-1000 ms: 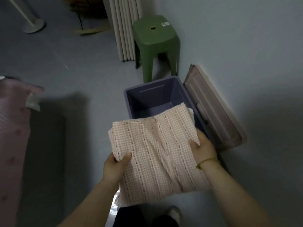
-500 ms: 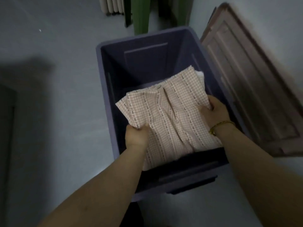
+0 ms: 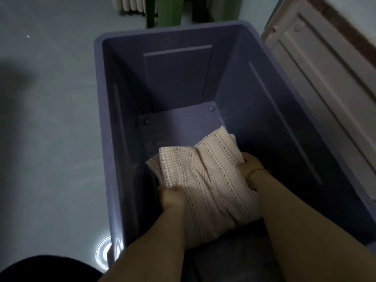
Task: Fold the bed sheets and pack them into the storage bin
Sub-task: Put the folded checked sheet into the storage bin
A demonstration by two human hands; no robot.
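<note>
A folded pink checked bed sheet point(image 3: 211, 176) sits deep inside the purple storage bin point(image 3: 105, 123), near its floor at the near end. My left hand point(image 3: 173, 198) grips the sheet's left edge, fingers curled round it. My right hand point(image 3: 247, 164), with a gold bracelet at the wrist, grips the sheet's right edge. Both forearms reach down into the bin. The underside of the sheet is hidden.
The bin's pale lid point(image 3: 317, 82) leans against the wall on the right. Green stool legs point(image 3: 166, 11) and a white radiator point(image 3: 130, 5) stand beyond the bin. Grey floor point(image 3: 50, 139) lies to the left.
Both hands have lowered the folded sheet from above the bin's rim down into the bin. The camera has moved closer over the bin.
</note>
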